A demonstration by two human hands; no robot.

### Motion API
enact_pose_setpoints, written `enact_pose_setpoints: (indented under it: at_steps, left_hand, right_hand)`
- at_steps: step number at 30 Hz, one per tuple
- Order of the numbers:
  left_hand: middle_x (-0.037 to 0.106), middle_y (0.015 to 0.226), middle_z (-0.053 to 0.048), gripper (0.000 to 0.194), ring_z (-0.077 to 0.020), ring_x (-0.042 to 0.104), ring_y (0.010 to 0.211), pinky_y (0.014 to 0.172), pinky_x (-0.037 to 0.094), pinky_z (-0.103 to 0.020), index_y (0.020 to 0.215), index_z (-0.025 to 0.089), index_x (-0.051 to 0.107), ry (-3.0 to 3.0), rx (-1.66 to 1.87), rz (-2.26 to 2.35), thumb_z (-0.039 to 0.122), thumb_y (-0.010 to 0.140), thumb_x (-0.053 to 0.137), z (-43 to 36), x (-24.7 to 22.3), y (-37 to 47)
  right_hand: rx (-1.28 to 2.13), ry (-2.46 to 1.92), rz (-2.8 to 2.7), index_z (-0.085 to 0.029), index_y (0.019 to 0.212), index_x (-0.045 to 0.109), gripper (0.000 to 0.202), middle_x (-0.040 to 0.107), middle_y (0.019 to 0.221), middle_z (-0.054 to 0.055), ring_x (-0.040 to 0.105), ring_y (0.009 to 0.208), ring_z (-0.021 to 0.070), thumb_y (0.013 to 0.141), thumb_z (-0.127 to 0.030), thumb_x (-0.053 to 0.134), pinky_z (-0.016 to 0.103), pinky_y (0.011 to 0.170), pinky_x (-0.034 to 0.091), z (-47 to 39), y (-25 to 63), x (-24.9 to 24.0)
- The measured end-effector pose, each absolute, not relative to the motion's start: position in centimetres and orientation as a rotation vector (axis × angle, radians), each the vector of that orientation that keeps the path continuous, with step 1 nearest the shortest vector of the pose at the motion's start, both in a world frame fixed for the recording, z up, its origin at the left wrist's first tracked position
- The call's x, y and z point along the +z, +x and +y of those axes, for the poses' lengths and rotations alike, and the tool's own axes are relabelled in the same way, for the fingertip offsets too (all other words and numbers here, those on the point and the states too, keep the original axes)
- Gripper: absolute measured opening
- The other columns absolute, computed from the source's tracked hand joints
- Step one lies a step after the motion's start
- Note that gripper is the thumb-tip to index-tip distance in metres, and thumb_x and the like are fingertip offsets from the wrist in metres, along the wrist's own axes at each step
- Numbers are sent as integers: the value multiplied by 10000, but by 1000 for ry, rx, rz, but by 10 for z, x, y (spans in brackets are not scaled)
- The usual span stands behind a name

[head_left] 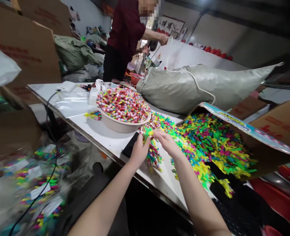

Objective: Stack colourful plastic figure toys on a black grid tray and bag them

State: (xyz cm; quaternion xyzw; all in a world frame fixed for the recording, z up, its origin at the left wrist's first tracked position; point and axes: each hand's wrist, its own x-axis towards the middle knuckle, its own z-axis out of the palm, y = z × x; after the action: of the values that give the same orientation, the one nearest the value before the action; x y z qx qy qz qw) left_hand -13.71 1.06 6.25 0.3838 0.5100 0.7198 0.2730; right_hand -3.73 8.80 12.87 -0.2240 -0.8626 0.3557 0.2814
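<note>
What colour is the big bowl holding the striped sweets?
The bowl is cream-white, seen clearly in the head view.

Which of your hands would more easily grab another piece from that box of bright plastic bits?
Probably the right hand: it is on the side of the open box of plastic pieces. The left hand sits toward the basin.

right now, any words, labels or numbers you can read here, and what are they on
None can be read.
Brown cardboard boxes: faded red print, blurred.
Open box's colourful printed flap: yellow lettering, too blurred.
Framed wall picture: black brush characters, too small.
White labels on bagged packs: blurred.
</note>
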Motion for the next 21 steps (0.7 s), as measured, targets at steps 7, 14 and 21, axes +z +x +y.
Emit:
enact_pose_setpoints:
  at_steps: [7,14,21]
  left_hand:
    - [552,725,26,263,-77,541,508,528,434,-208,964,195,341,762,2071,1301,318,794,499,12,66,-157]
    - [545,735,24,207,-71,541,541,557,430,-210,893,191,374,844,2047,1215,334,796,489,7,66,-159]
    - [556,716,27,178,-67,523,541,566,417,-202,864,183,451,863,2043,1231,311,766,528,8,64,-159]
  right_hand:
    - [523,-871,-2376,-196,843,691,279,660,821,34,572,765,163,801,-400,505,313,781,403,123,-117,123]
    - [200,-974,-2516,-209,763,704,283,659,728,30,555,792,191,794,-413,510,410,898,290,117,-139,128]
    - [713,-1019,-2028,-154,685,641,236,621,625,16,564,641,155,701,-377,565,286,686,425,133,-130,125]
